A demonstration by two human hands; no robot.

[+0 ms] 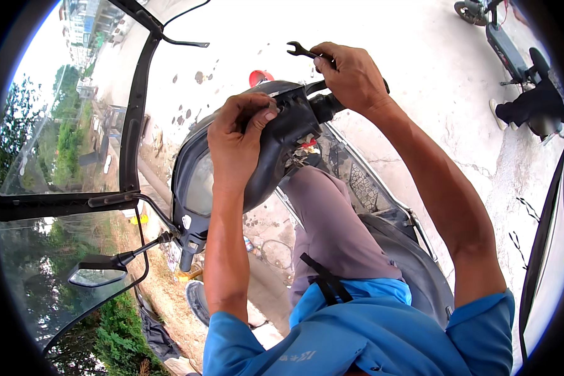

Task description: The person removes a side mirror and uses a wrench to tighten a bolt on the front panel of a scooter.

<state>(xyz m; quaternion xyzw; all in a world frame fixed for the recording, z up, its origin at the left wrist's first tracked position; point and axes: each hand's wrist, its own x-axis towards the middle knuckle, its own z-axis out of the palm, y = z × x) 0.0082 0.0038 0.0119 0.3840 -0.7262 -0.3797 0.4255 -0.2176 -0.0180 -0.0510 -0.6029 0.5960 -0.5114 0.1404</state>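
Observation:
My right hand point(355, 76) grips a dark open-end wrench point(302, 51), its forked jaw sticking out past the thumb to the left. Below that hand runs the right handlebar grip point(328, 108) of a scooter. Fingers of my left hand point(239, 128) are pinched together at the top of the black handlebar cover point(264, 172). A small greyish piece shows at the fingertips, too small to name. Loose wires point(298, 158) and a bit of red poke out beneath the cover, above my knee. The dash window point(200, 185) lies partly behind my left forearm.
A clear windshield in a black frame point(135, 119) rises on the left, with a mirror point(99, 274) beside it. The black seat point(413, 263) is under me. At the upper right stand another scooter point(507, 50) and a person in dark clothes point(526, 111).

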